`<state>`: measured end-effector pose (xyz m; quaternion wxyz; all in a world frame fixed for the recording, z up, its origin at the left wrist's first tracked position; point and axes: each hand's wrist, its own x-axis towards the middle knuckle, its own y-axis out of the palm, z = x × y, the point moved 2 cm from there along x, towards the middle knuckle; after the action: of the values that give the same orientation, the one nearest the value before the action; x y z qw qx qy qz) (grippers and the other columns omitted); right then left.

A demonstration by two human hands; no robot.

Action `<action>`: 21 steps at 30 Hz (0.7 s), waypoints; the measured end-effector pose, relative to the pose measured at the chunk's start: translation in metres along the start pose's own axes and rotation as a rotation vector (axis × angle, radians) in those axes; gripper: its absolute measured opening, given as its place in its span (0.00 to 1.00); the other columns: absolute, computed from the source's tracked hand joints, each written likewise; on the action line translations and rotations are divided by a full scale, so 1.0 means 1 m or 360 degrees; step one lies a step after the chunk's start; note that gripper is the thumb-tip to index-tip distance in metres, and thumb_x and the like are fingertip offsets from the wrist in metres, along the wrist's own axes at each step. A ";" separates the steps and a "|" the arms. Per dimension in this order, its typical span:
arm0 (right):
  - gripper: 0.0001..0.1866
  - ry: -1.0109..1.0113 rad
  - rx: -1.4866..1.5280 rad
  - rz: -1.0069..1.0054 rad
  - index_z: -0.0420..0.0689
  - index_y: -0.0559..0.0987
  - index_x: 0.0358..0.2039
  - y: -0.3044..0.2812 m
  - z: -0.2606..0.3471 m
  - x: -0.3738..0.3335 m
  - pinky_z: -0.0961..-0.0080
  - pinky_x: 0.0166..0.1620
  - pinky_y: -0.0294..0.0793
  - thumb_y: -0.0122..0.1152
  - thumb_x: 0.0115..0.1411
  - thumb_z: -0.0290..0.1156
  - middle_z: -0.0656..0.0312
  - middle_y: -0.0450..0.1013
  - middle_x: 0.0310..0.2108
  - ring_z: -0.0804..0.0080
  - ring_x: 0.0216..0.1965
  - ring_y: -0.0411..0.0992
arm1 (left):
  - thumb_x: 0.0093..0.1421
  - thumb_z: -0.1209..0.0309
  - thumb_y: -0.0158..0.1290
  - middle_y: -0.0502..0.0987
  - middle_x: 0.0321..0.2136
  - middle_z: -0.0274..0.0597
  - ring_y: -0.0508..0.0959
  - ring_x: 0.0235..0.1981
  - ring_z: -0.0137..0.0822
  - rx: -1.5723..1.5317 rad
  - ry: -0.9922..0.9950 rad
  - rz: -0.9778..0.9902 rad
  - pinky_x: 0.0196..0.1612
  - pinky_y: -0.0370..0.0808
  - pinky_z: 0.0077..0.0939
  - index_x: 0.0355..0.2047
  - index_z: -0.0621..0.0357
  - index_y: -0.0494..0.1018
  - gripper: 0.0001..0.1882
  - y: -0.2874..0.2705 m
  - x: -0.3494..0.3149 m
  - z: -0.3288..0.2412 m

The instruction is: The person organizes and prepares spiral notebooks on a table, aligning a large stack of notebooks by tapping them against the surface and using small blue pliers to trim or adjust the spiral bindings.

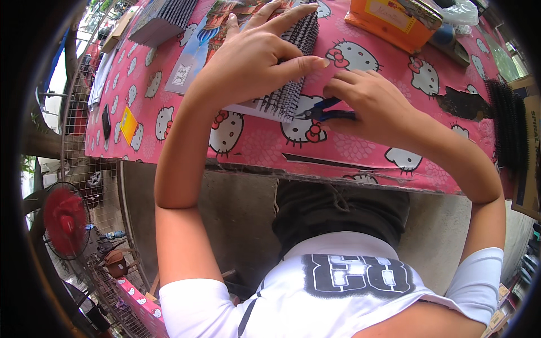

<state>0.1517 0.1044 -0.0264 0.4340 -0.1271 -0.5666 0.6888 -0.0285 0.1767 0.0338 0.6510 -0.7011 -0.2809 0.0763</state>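
Observation:
A spiral-bound notebook point(190, 61) with a colourful picture cover lies on the table, its black coil binding point(285, 97) along the right side. My left hand point(255, 61) rests across the cover and the coil, fingers spread and thumb stretched to the right. In my right hand point(373, 102) are small pliers with dark blue handles point(332, 114). Their jaws point left, close by the coil's near end; whether they grip the wire is too small to tell. How many notebooks lie beneath the top cover is hidden.
The table has a pink cat-print cover point(360, 147), torn at its front edge. A stack of spiral notebooks point(162, 21) stands far left, an orange box point(391, 17) far right. Black coils point(507, 121) gather at the right edge beside a cardboard box point(531, 146). A yellow item point(128, 124) lies left.

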 end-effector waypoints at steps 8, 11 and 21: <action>0.21 0.0230 0.0361 0.0281 0.40 0.76 0.35 0.015 -0.006 0.008 0.64 0.33 0.72 0.66 0.48 0.42 0.55 0.73 0.31 0.61 0.30 0.73 | 0.60 0.49 0.48 0.54 0.63 0.54 0.48 0.65 0.61 -0.0117 -0.0132 0.0198 0.61 0.49 0.58 0.34 0.44 0.82 0.18 -0.001 0.001 0.003; 0.26 0.0832 0.0818 0.0914 0.34 0.78 0.27 0.003 -0.018 0.032 0.69 0.22 0.73 0.65 0.49 0.50 0.51 0.75 0.23 0.65 0.20 0.74 | 0.60 0.49 0.48 0.53 0.64 0.53 0.46 0.65 0.60 -0.0140 -0.0102 0.0191 0.60 0.43 0.66 0.34 0.44 0.82 0.18 0.000 0.001 0.005; 0.24 -0.0101 -0.0204 0.0017 0.45 0.73 0.41 0.009 -0.007 -0.004 0.63 0.44 0.67 0.68 0.45 0.42 0.58 0.68 0.35 0.60 0.39 0.71 | 0.56 0.43 0.49 0.58 0.63 0.33 0.49 0.66 0.51 0.0043 -0.0102 -0.0022 0.57 0.38 0.76 0.29 0.44 0.83 0.22 0.010 -0.001 0.007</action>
<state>0.1546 0.1059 -0.0384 0.4031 -0.1359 -0.6224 0.6570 -0.0299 0.1825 0.0230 0.6515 -0.6875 -0.3055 0.0979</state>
